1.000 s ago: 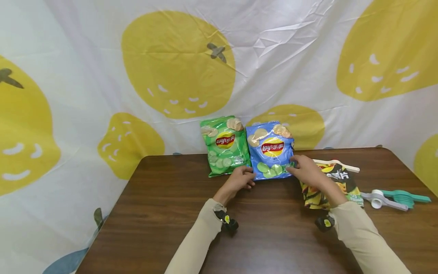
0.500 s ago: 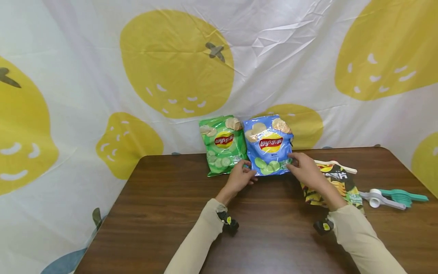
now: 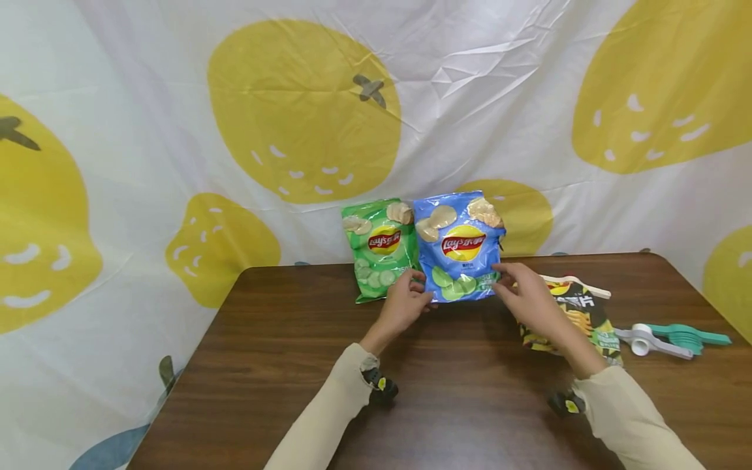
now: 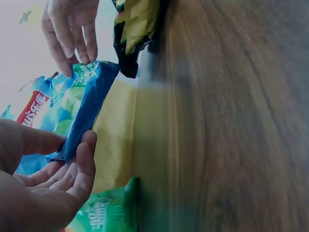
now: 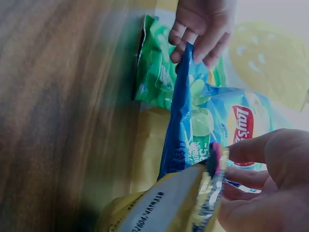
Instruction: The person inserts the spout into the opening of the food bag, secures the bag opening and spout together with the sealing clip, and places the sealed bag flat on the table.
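Between my two hands a blue Lay's chip bag stands upright, front toward me. My left hand pinches its lower left corner; in the left wrist view the thumb lies on the front and the other fingers curl beneath. At the lower right, my right hand holds the bag's side edge, with fingers partly hidden behind it in the right wrist view. A green Lay's chip bag leans on the backdrop just left, partly overlapped by the left hand. Right of the blue bag, a black-and-yellow chip bag lies under my right forearm.
Beyond the black-and-yellow bag lie a grey long-handled tool with a white ring and a teal long-handled tool. A cream-coloured handle shows behind that bag. The lemon-print cloth hangs along the back of the brown table.
The blue bag has risen slightly, come closer and shifted a little left, overlapping the green bag's edge. Both hands have moved with it, the left one to the left.
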Demonstrator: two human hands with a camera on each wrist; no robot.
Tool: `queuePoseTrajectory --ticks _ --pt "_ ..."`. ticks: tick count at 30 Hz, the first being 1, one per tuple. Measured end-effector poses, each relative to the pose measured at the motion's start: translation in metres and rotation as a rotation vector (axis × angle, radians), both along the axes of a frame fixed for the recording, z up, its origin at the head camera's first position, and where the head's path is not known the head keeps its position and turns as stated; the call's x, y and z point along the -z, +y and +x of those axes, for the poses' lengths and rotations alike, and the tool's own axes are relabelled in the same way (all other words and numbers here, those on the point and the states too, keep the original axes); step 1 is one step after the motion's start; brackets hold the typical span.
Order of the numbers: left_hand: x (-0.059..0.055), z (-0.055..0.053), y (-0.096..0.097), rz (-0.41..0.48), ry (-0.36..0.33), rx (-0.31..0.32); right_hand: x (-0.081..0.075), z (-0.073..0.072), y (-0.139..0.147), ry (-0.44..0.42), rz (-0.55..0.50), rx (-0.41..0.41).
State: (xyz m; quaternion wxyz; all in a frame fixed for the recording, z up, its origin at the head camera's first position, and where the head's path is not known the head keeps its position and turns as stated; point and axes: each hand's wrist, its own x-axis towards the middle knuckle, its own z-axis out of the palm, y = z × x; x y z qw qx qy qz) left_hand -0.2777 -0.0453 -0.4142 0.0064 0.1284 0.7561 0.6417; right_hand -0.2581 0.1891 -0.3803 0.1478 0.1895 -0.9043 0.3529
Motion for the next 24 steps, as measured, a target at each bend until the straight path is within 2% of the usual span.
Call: queuePoseTrajectory --ticks 5,10,12,15,20,21,24 --pt "-0.008 0.014 -0.013 -0.127 0.082 0.016 -0.006 0.018 -0.004 0.023 0.002 -0.002" --pt "-0.009 0.033 -0.027 -0.188 0.148 0.027 -0.009 0.039 -0.008 0.067 0.046 -0.020" --pt "-0.011 0.044 -0.032 -0.209 0.151 0.035 -0.008 0.048 -0.011 0.091 0.063 -0.041" --pt "-0.022 0.066 -0.038 -0.220 0.141 0.064 -0.006 0.061 -0.013 0.123 0.073 -0.087" --pt "-0.038 0.103 -0.047 -0.220 0.112 0.107 -0.001 0.083 -0.017 0.119 0.070 -0.157" --pt "-0.038 0.107 -0.048 -0.231 0.109 0.110 0.000 0.087 -0.017 0.122 0.075 -0.165" --pt "-0.023 0.112 -0.055 -0.284 0.120 0.113 0.003 0.099 -0.019 0.124 0.093 -0.186"
